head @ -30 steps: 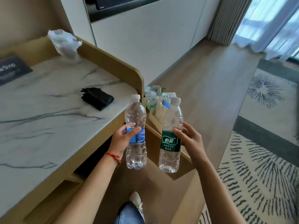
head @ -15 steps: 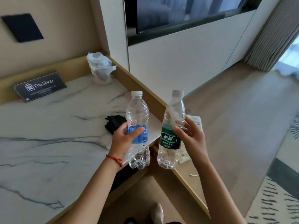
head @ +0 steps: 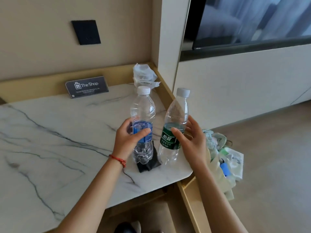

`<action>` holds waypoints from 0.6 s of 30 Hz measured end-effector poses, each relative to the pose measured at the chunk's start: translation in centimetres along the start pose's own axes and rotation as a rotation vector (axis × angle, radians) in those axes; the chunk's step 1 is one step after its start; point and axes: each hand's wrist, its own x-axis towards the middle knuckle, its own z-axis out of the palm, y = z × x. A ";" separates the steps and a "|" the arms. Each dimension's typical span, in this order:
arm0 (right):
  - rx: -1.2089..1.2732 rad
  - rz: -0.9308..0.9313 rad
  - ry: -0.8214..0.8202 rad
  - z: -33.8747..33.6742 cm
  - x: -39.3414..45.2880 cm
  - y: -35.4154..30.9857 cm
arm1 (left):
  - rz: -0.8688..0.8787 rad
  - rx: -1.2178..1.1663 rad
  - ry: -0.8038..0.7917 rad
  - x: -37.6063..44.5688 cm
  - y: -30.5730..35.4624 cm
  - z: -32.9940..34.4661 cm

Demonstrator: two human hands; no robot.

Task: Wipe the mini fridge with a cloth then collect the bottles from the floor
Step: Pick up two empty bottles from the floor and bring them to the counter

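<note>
My left hand [head: 128,140] grips a clear bottle with a blue label [head: 143,115] around its middle. My right hand [head: 191,142] holds a clear bottle with a green label [head: 175,115], tilted slightly to the right. Both bottles have white caps and hang just over the right end of the marble counter [head: 50,140]. A folded black cloth [head: 148,165] lies on the counter under and behind the blue-label bottle, partly hidden by it. The mini fridge is not in view.
A black "The Shop" sign [head: 86,86] leans at the counter's back. A crumpled plastic-wrapped cup [head: 144,75] stands in the back right corner. A bag of rubbish [head: 225,162] sits on the floor past the counter's right edge. A TV screen [head: 252,22] hangs on the wall.
Both hands have carried the bottles up and forward, from beside the counter's edge to above its right end. My view has tilted up toward the wall.
</note>
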 end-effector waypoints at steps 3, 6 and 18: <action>-0.008 0.013 -0.013 1.4 2.0 0.9 | 0.038 0.002 0.023 2.2 0.3 -0.5; 0.001 0.034 0.002 2.8 3.8 2.1 | 0.059 -0.003 0.025 4.5 -0.3 -0.9; -0.023 0.062 0.079 8.0 11.4 5.1 | 0.042 0.023 -0.051 15.5 -4.4 -1.8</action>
